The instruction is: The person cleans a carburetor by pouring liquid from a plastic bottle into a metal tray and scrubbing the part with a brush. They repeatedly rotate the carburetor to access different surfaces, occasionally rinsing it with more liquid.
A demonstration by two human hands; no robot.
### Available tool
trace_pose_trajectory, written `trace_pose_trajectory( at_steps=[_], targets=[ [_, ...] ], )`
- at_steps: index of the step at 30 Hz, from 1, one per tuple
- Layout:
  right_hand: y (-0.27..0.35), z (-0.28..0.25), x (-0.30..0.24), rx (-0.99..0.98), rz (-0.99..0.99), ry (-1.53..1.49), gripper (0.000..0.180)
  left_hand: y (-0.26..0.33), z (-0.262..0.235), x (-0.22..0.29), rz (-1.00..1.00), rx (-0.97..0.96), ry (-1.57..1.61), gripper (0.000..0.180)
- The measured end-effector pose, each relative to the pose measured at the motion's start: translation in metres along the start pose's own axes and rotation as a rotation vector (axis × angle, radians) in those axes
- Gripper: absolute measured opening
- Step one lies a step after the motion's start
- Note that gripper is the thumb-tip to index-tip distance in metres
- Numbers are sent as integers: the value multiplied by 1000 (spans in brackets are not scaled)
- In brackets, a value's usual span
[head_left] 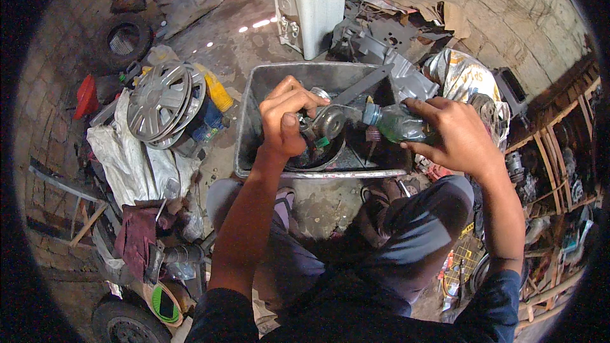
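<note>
My right hand [454, 133] is wrapped round a clear greenish plastic bottle [406, 124] with a blue cap. The bottle is tipped on its side over a grey tub [243, 136], cap pointing left. From the cap a thin pale streak reaches toward a round, dirty metal part [331, 123] with a hub-like face. My left hand [284, 114] is curled closed at that part's left side, its fingertips at the upper edge; the palm hides part of the grip. A flat grey metal bar [362, 84] slants across the tub's far rim. Beneath the metal part lies a round pan-like rim, partly hidden.
A white cooler [309, 16] with a blue lid stands beyond the tub. Silver wheel covers [162, 105] and a white sack [127, 152] lie at left. Grey metal castings [410, 76] and another sack [464, 73] are at right, beside a wooden rack [553, 152]. Tyres lie at left.
</note>
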State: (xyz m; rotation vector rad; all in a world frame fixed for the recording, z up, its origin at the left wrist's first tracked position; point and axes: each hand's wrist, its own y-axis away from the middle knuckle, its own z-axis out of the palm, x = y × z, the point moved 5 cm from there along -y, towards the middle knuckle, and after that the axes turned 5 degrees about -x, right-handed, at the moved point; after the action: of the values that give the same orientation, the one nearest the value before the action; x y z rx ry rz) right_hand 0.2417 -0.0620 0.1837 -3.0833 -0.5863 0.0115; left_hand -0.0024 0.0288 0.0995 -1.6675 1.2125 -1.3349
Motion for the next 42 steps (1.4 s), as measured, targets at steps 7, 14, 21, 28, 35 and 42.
trace_pose_trajectory(
  at_steps=[7, 14, 21, 28, 35, 42],
  targets=[
    [-11, 6, 17, 268, -76, -318, 64, 3, -4, -9, -185, 175, -40, 52],
    [-52, 20, 35, 586, 102, -618, 61, 11, -7, -26, -664, 430, 168, 41],
    [-113, 89, 54, 608, 227, -689, 70, 34, -3, -57, -914, 646, 492, 42],
    [-138, 132, 67, 471, 229, -657, 81, 59, 25, -84, -1284, 822, 1123, 39],
    [-135, 142, 66, 404, 185, -660, 80, 76, 28, -88, -1276, 596, 1135, 50],
    [-122, 127, 48, 404, 36, -823, 67, 61, 34, -69, -1482, 625, 1195, 62]
  ],
)
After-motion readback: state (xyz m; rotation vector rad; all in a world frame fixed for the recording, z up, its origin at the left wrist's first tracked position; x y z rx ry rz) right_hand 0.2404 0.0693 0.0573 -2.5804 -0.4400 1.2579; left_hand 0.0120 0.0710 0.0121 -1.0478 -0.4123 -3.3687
